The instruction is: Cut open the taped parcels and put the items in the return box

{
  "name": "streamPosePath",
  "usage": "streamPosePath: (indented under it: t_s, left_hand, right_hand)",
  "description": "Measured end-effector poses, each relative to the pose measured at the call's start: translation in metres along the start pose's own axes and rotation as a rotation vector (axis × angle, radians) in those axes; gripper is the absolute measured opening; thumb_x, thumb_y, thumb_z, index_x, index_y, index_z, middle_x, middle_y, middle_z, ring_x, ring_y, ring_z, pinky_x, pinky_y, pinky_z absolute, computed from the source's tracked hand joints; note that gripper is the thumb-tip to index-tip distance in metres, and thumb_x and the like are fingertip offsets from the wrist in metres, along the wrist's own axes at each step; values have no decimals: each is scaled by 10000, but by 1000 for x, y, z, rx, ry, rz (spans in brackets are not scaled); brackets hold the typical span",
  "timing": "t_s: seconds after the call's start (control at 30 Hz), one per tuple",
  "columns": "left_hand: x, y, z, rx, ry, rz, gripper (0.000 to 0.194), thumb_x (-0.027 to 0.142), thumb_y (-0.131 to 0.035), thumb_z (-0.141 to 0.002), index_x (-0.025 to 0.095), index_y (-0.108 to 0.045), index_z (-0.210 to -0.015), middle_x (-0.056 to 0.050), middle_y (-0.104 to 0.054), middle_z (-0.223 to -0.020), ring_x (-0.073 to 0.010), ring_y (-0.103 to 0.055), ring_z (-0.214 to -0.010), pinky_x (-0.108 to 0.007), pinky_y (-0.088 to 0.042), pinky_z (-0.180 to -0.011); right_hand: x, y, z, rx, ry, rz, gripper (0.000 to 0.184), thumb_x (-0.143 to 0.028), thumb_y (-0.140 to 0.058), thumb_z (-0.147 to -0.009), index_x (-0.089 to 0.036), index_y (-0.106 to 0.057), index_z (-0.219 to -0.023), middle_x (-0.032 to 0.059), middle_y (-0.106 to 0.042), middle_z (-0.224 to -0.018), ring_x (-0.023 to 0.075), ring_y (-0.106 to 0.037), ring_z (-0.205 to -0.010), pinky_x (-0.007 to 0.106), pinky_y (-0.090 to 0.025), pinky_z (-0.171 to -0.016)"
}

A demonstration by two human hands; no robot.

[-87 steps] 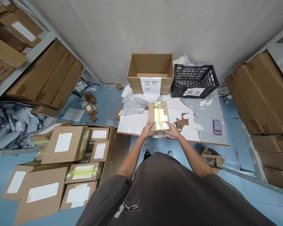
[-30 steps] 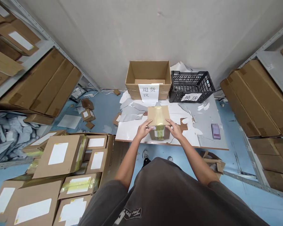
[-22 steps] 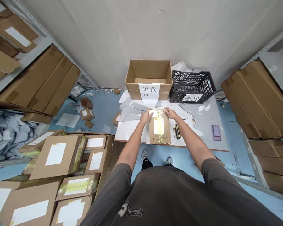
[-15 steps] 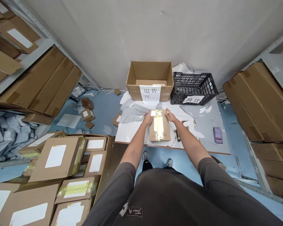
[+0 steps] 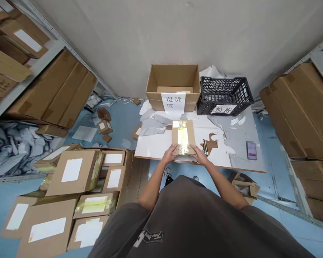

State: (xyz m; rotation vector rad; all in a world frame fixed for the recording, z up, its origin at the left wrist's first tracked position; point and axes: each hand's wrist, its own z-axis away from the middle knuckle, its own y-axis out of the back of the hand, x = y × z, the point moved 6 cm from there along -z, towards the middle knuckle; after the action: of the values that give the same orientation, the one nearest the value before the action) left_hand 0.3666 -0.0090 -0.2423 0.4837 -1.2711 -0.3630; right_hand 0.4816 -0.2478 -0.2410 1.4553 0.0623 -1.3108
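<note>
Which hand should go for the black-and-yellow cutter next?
Probably the right hand: the cutter lies just beside it, on that side of the taped box. The left hand is at the box's opposite edge and would have to reach across.

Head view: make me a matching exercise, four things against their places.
1. Taped brown cardboard carton
2. Black plastic crate
3. Black-and-yellow tool
4. Crumpled grey wrapping

A. On the lower left shelf
B. Between left hand and right hand
C. Right of the open brown cardboard box
D. Lying by the right hand

Pairs: 1-B, 2-C, 3-D, 4-A
</note>
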Motion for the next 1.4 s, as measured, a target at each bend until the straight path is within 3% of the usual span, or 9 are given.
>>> streamPosePath:
  t_s: [0.13, 0.23, 0.37, 0.6, 0.73, 0.87, 1.03, 1.23, 1.4]
  left_hand:
    - [33, 38, -16, 70, -35, -56, 670, 408, -730, -972, 330, -558, -1615, -43, -597, -1616, -296, -657, -1378, -379, -555, -1115]
    - [63, 85, -36, 165, -24, -160, 559, 490, -646, -1035, 361, -594, -1577, -22, -735, -1439, -245, -774, -1089, -343, -579, -1009]
    - [88, 127, -78, 278, 59, -312, 534, 528, -583, -1065, 318, -604, -1556, -54, -811, -1235, -287, -763, -1113, -370, -549, -1022]
    - [73, 120, -119, 215, 168, -220, 640, 440, -534, -1080, 235, -445, -1680, -120, -710, -1465, -328, -667, -1343, -429, -503, -1141]
    - [50, 115, -82, 258, 45, -11, 740, 506, -555, -1069, 276, -326, -1734, -112, -528, -1668, -301, -613, -1425, -423, -495, -1179]
    - [29, 82, -24, 186, -131, 74, 909, 586, -737, -950, 297, -348, -1719, -114, -431, -1732, -305, -547, -1496, -432, -507, -1188]
    - [31, 52, -5, 277, -140, -90, 650, 465, -657, -1034, 292, -503, -1641, -100, -449, -1723, -297, -390, -1618, -464, -426, -1273]
    - [68, 97, -35, 338, -58, -225, 543, 481, -615, -1069, 349, -566, -1592, -55, -646, -1559, -293, -651, -1383, -396, -541, -1128]
    - [71, 133, -88, 298, 155, -356, 546, 587, -601, -1055, 347, -586, -1545, -59, -817, -1193, -314, -758, -1133, -390, -553, -1013]
  right_hand:
    - [-32, 45, -23, 94, 66, 86, 567, -445, -539, -1067, -323, -520, -1620, 86, -654, -1538, 336, -595, -1439, 465, -510, -1138]
    - [-54, 96, -55, 123, 11, 218, 576, -560, -489, -1099, -261, -544, -1588, 107, -804, -1207, 344, -742, -1127, 414, -544, -976]
    - [-81, 137, -112, 104, -11, 336, 539, -528, -461, -1123, -155, -561, -1498, 150, -798, -1173, 325, -716, -1031, 375, -510, -910]
    - [-80, 127, -149, 127, -144, 238, 471, -414, -415, -1136, -173, -529, -1524, 145, -783, -1255, 288, -690, -1042, 372, -524, -940]
    - [-60, 115, -109, 208, -101, 108, 653, -545, -440, -1109, -192, -411, -1658, 166, -737, -1383, 301, -723, -1139, 425, -545, -1030]
    - [-45, 80, -50, 153, 109, -80, 774, -565, -608, -1009, -304, -376, -1699, 118, -552, -1640, 318, -655, -1360, 485, -585, -1054]
    - [-52, 46, -27, 217, 141, 49, 698, -453, -588, -1024, -267, -433, -1679, 117, -547, -1646, 334, -528, -1511, 537, -470, -1215]
    - [-78, 88, -69, 252, 109, 214, 601, -487, -488, -1097, -252, -481, -1650, 131, -766, -1334, 346, -736, -1174, 444, -561, -1004]
    - [-79, 123, -154, 131, 26, 363, 569, -548, -470, -1094, -187, -577, -1521, 152, -806, -1153, 343, -737, -1027, 396, -537, -913]
